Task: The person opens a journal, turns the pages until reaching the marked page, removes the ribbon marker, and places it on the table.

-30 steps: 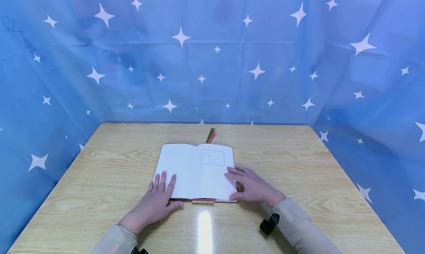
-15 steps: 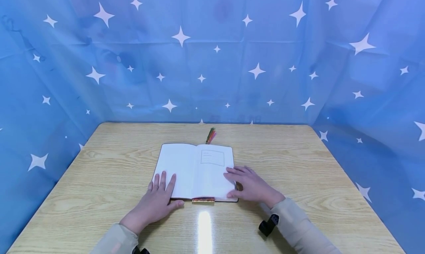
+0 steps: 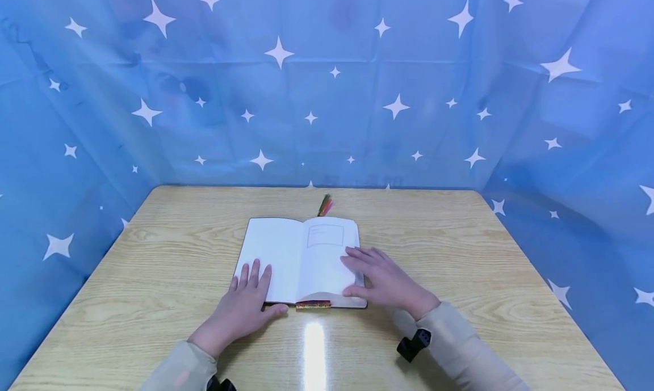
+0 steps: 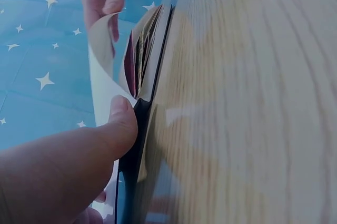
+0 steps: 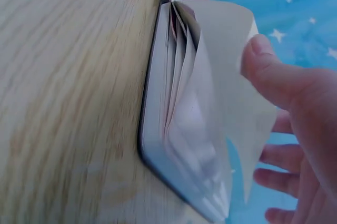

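Note:
An open notebook (image 3: 273,243) with white pages lies on the wooden table. My left hand (image 3: 239,306) rests on its left page with straight, spread fingers; the thumb reaches past the near edge. My right hand (image 3: 390,280) holds the outer edge of a right-hand page (image 5: 226,50) between thumb and fingers. That page curls up off the stack, as both wrist views show. It bears a printed rectangle (image 3: 326,235) near its top. From the far edge sticks out a green and red tassel (image 3: 325,205), and a patterned strip (image 3: 314,304) shows at the near edge.
The wooden tabletop (image 3: 460,249) extends around the notebook on all sides. Blue cloth (image 3: 327,90) with white stars hangs behind the table and along both sides. Black wrist cameras (image 3: 414,345) sit at both sleeves. A bright light reflection lies on the table in front.
The right hand has lifted the right-hand page and moved slightly left with it; the page's near edge now arches up. The left hand stays on the left page. The head view has shifted slightly.

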A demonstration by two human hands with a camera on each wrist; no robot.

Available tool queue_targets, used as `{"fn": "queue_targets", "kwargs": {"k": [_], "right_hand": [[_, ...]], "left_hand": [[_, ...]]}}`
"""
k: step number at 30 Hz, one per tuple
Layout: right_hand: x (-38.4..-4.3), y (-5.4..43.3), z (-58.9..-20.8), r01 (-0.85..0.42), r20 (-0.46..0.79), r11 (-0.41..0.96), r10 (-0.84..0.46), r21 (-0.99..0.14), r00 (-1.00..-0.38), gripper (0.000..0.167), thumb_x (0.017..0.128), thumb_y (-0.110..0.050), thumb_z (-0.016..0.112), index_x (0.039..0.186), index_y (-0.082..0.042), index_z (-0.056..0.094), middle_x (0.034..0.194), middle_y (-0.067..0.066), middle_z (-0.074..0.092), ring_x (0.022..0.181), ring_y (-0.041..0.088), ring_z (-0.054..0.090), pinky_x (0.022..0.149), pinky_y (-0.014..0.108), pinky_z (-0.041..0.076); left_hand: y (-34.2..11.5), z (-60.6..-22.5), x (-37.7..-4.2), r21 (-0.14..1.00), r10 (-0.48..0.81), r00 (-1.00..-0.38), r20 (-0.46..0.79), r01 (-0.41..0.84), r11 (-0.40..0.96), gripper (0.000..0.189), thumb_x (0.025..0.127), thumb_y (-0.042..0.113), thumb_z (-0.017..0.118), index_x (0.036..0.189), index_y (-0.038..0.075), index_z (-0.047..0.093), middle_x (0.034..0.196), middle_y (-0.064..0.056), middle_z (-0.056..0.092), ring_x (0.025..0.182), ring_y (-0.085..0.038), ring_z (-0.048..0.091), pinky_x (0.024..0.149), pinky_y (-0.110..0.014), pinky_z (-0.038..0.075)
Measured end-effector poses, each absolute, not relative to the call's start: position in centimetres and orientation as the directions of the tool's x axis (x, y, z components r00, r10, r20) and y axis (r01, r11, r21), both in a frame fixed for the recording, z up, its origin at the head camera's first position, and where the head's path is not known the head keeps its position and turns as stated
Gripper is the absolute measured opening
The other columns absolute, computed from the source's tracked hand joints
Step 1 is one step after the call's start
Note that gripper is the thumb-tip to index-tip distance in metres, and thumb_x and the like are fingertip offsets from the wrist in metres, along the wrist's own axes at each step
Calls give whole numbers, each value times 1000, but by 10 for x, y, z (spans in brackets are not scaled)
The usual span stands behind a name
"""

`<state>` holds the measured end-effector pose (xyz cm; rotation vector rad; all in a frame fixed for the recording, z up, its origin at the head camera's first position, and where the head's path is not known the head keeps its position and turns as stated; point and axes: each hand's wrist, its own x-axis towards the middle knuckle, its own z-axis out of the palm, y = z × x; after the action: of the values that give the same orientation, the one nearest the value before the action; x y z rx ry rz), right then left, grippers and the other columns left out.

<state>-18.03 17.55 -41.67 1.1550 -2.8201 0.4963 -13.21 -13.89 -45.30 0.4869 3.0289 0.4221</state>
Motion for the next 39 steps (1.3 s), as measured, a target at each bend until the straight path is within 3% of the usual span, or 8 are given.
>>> {"fn": "queue_targets", "kwargs": {"k": [9,17,22,31,39], "right_hand": [[-177,161,-409,-768,371,613,-680,-186,-633,67,89,-56,50,134,-7,49,143,13,40,131,31,35,105,50,27],[-180,145,-410,-802,429,587,-700,-110,-571,72,94,-59,29,140,-6,40,148,15,31,136,31,25,107,52,24],[-182,137,-410,-823,441,560,-717,-97,-540,77,93,-62,22,144,-5,34,150,17,25,138,33,20,107,52,23],[-184,125,-406,-851,492,515,-718,-99,-492,82,92,-65,23,146,-4,25,150,21,21,138,36,17,108,50,21],[-185,120,-403,-860,516,507,-720,-67,-464,80,93,-63,24,146,-2,24,150,23,20,138,35,17,109,49,21]], "left_hand": [[-132,-453,-133,266,273,-962,-5,262,928,94,84,70,41,142,-4,31,146,-32,19,132,-50,15,102,-64,19],[-126,-454,-136,268,245,-970,1,236,934,99,83,74,34,141,-6,31,145,-34,18,134,-48,14,101,-65,19],[-124,-452,-135,271,242,-970,20,238,933,102,82,76,35,140,-8,31,145,-33,18,134,-47,14,101,-66,19],[-117,-449,-136,276,222,-973,68,232,933,106,78,80,33,141,-5,30,147,-29,19,135,-47,11,100,-69,15],[-111,-445,-138,255,222,-953,206,271,928,103,81,76,35,142,-7,26,145,-28,26,134,-46,19,99,-70,13]]}}
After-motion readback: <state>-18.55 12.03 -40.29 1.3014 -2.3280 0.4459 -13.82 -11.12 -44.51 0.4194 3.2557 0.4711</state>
